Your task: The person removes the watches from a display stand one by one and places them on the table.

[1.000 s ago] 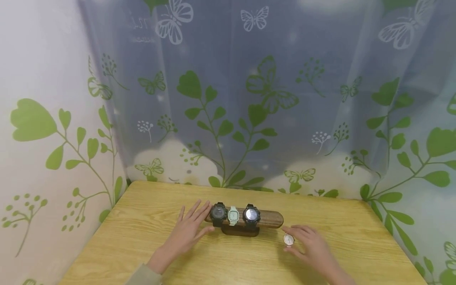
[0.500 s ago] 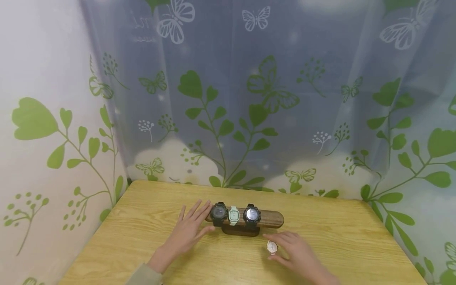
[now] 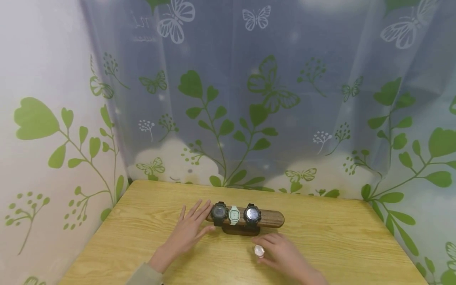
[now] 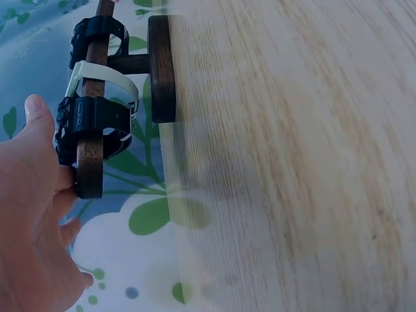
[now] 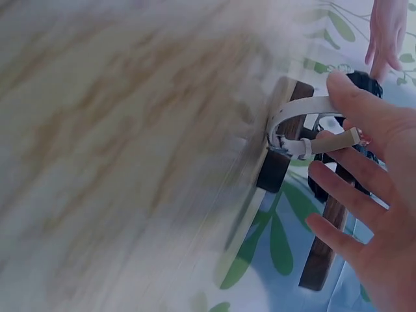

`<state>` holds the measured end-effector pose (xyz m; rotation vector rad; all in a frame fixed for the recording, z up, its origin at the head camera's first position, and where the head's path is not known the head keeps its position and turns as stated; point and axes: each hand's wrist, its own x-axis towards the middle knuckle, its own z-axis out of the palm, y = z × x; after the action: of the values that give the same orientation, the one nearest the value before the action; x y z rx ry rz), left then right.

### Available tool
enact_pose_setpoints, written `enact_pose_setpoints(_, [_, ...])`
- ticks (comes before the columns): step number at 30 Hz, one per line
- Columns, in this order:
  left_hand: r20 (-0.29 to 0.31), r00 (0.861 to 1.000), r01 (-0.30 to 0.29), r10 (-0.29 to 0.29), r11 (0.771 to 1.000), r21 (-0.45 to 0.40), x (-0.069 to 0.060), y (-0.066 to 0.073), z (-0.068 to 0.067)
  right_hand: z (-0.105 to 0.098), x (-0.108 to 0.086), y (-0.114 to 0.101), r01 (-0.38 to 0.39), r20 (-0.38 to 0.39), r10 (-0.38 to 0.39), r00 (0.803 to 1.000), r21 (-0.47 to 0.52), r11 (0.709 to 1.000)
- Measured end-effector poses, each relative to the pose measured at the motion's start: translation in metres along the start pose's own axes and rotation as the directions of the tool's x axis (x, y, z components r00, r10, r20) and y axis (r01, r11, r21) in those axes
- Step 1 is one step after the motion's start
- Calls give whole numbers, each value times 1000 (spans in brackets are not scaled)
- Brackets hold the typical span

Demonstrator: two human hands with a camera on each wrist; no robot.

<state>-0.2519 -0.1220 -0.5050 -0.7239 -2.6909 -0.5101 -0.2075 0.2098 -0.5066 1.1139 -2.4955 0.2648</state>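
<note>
A wooden watch stand (image 3: 273, 219) carries a black watch (image 3: 219, 212) at its left end, a mint green watch (image 3: 234, 215) beside it and another black watch (image 3: 252, 214) right of centre. My left hand (image 3: 185, 233), fingers spread, touches the stand's left end; the left wrist view shows its fingertips against the bar's end (image 4: 90, 170). In front of the stand, my right hand (image 3: 279, 253) pinches a small round-faced watch (image 3: 259, 250) between thumb and finger. That watch's pale strap (image 5: 305, 107) hangs in a buckled loop in the right wrist view, other fingers spread.
The stand rests on a light wooden table (image 3: 327, 229), its base (image 4: 162, 71) beneath the bar. Behind the table hangs a blue and white curtain (image 3: 228, 79) with green leaves and butterflies.
My right hand has moved left with the small watch, from beyond the stand's right end to in front of its base. My left hand and the stand have stayed in place.
</note>
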Motion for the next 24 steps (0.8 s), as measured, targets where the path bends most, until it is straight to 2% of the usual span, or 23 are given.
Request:
enact_pose_setpoints(9, [64,997,34,-33,999,-5,0,2,-3,4,10,-10,-13,92,6,996,69,998])
enact_pose_setpoints(17, [59,998,32,-32,999,-6,0,2,-4,13,21,-15,8,132,-20,991,92,996])
enact_pose_setpoints(24, [62,998,32,-33,999,2,0,3,-3,17,26,-20,-18,237,-9,971,112,994])
